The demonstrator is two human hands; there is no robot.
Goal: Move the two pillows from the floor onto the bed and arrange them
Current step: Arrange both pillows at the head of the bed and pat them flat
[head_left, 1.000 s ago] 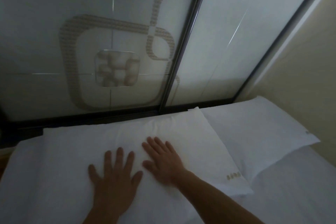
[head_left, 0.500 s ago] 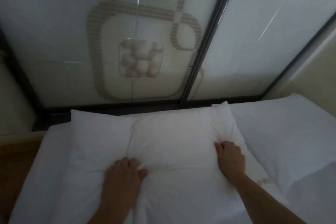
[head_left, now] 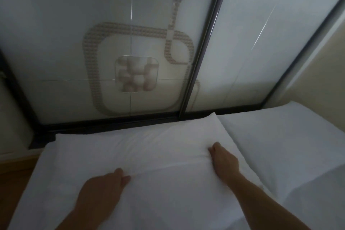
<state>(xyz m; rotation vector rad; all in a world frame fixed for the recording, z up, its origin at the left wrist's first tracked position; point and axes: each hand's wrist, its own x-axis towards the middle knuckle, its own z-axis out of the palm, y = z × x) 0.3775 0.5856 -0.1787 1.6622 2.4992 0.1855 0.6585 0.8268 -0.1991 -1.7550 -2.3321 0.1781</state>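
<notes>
White pillow (head_left: 149, 145) under both hands (head_left: 164, 172), unmarked.

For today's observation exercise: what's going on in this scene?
A person is arranging pillows at the head of a bed. Both hands grip the near pillow: the left hand pinches its front edge, the right hand its right side. A second pillow already lies beside it on the right, touching it. Both sit against a frosted glass panel.
</notes>
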